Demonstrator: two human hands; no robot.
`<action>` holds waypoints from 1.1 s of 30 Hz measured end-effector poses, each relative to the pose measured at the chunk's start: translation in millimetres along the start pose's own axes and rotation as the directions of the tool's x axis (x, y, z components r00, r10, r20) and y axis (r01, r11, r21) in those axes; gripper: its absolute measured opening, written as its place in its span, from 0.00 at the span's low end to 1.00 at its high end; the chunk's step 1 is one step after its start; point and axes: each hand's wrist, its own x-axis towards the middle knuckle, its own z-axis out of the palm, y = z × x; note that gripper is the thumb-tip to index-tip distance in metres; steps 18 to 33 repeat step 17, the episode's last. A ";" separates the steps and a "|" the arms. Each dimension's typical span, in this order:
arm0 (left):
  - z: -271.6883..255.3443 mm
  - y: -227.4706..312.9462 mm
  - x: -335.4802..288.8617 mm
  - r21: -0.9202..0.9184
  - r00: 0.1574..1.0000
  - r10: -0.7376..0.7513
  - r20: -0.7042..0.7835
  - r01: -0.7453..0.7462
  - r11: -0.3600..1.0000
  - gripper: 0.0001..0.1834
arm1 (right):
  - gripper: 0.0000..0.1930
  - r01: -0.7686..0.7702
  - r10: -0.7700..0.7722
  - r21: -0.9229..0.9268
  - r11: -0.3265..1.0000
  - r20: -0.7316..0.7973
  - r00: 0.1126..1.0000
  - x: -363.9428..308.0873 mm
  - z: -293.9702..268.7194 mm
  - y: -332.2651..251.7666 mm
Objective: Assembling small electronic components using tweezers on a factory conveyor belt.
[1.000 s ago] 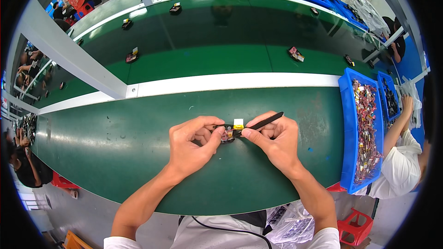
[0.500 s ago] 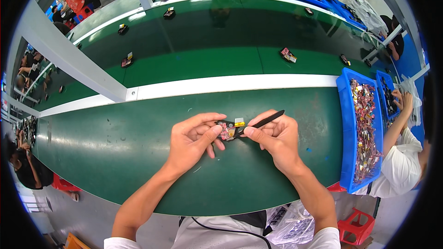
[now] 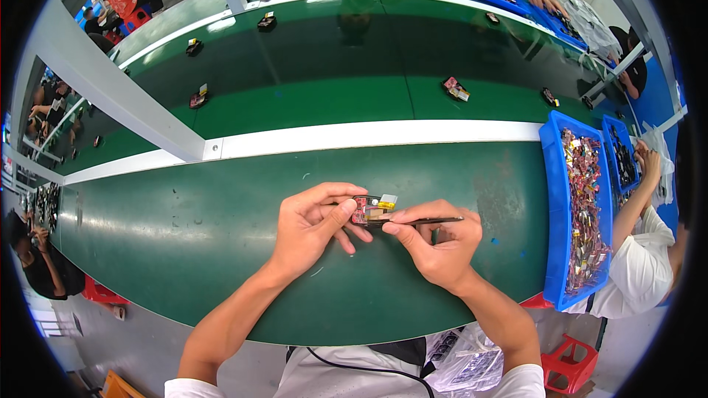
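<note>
Between the thumb and fingers of my left hand is a small open black plastic case with a red circuit board. A small silver battery with yellow tape sticks out at its far right corner. My right hand pinches slim black tweezers, held nearly level. Their tip meets the case's near right side; the exact contact is hidden by my fingers. Both hands are just above the green bench.
A blue tray full of red boards stands at the right, beside a co-worker's arm. Beyond a white rail, a green conveyor belt carries several spaced-out units. A grey metal post rises at left. Co-workers sit across the belt.
My right hand has shifted down slightly, and the tweezers have swung from a slant to nearly level. The case has turned a little in my left hand. Units on the belt moved slightly left.
</note>
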 end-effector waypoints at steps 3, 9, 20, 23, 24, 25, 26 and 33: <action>0.3 -0.3 -0.3 -0.004 1.000 0.000 0.006 0.000 1.000 0.14 | 0.06 0.058 -0.058 -0.006 0.998 0.008 0.998 0.5 0.1 1.2; 2.3 -1.9 -0.8 -0.017 1.000 0.002 0.007 -0.002 1.000 0.14 | 0.06 0.062 -0.061 -0.022 0.998 0.026 0.998 0.7 -0.4 0.7; 3.5 -5.1 -1.4 -0.005 1.000 0.018 -0.009 -0.018 1.000 0.14 | 0.06 0.059 -0.057 -0.046 0.997 0.039 0.998 1.7 -1.8 -0.7; 3.5 -5.1 -1.4 -0.005 1.000 0.018 -0.009 -0.018 1.000 0.14 | 0.06 0.059 -0.057 -0.046 0.997 0.039 0.998 1.7 -1.8 -0.7; 3.5 -5.1 -1.4 -0.005 1.000 0.018 -0.009 -0.018 1.000 0.14 | 0.06 0.059 -0.057 -0.046 0.997 0.039 0.998 1.7 -1.8 -0.7; 3.5 -5.1 -1.4 -0.005 1.000 0.018 -0.009 -0.018 1.000 0.14 | 0.06 0.059 -0.057 -0.046 0.997 0.039 0.998 1.7 -1.8 -0.7; 3.5 -5.1 -1.4 -0.005 1.000 0.018 -0.009 -0.018 1.000 0.14 | 0.06 0.059 -0.057 -0.046 0.997 0.039 0.998 1.7 -1.8 -0.7; 3.5 -5.1 -1.4 -0.005 1.000 0.018 -0.009 -0.018 1.000 0.14 | 0.06 0.059 -0.057 -0.046 0.997 0.039 0.998 1.7 -1.8 -0.7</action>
